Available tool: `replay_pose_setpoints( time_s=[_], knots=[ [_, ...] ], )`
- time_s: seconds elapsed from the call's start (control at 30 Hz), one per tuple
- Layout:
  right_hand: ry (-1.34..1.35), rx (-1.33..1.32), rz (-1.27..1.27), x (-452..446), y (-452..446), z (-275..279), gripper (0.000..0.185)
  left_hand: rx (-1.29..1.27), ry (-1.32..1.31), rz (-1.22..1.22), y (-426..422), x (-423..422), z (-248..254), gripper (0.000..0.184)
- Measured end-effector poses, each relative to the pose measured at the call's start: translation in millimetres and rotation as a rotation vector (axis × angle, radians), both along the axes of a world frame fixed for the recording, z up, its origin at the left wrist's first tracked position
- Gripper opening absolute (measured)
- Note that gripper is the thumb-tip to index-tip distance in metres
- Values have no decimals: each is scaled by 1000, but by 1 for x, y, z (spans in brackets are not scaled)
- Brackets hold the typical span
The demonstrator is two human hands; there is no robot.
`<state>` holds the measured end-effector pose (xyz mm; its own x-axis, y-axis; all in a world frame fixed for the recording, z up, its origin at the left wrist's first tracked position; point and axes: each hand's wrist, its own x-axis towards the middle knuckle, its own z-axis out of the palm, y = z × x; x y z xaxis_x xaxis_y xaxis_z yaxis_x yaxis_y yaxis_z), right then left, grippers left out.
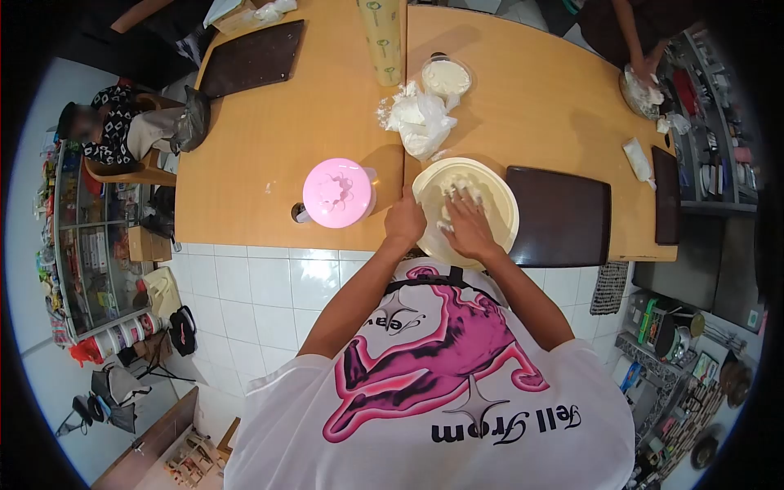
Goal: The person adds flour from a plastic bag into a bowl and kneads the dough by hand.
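A cream-coloured bowl [510, 196] stands at the table's near edge, with white floury mixture [459, 184] inside. My left hand [406, 217] is closed on the bowl's left rim, its thumb pointing up along the side. Inside the bowl, my right hand [468, 220] presses down on the mixture, fingers stretched out and dusted white. Its fingertips are partly lost in the mixture. Just beyond the bowl lies an opened plastic bag of flour [425, 126], with flour spilled around it. A clear tub of white powder [447, 77] sits behind the bag.
A pink-lidded container [336, 194] stands left of the bowl. A dark tray [559, 216] lies close on the right, another dark tray [253, 59] far left. A patterned plastic roll [381, 41] stands at the back. Another person's hands [645, 69] work in a bowl, far right.
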<state>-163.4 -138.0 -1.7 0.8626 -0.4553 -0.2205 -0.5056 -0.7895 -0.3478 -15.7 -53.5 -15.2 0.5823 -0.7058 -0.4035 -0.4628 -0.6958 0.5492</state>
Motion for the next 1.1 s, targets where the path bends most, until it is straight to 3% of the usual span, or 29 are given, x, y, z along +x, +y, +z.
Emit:
replay_pose_setpoints(
  time_s=[0.17, 0.27, 0.37, 0.47, 0.5, 0.57, 0.67, 0.77, 0.87, 0.97, 1.0, 1.1],
  knots=[
    [108, 30, 199, 0, 2, -20, 70, 6, -9, -10, 0, -1, 1, 39],
    [157, 49, 149, 13, -2, -21, 73, 15, -13, -17, -2, 1, 4, 37],
    [-36, 132, 17, 8, -7, -26, 66, -15, -47, -28, -1, 0, -8, 37],
    [-467, 1012, -569, 1, -25, -23, 52, -17, -85, -19, -1, -1, -4, 38],
    [-695, 1138, -897, 6, -25, -23, 38, -11, -80, -14, -1, -2, -3, 38],
    [-690, 869, -818, 0, -35, -16, 35, 0, -68, -10, -2, -3, 0, 39],
    [-521, 277, -328, -8, -29, 16, 34, 11, -59, -9, -2, -2, 2, 39],
    [-326, 16, -132, -9, -21, 48, 44, -3, -64, -8, -2, -2, 1, 39],
    [-419, 289, -17, 1, -31, 61, 38, 5, -59, -12, 0, -3, -2, 39],
    [-538, 1154, -590, -2, -55, 22, 36, 15, -58, -7, -1, -3, 2, 39],
    [-789, 1346, -560, -3, -58, 9, 39, 14, -56, -10, -1, -3, -2, 40],
    [-674, 1243, -779, -21, -50, -41, 43, 2, -50, -14, -1, -2, -2, 40]
  ],
)
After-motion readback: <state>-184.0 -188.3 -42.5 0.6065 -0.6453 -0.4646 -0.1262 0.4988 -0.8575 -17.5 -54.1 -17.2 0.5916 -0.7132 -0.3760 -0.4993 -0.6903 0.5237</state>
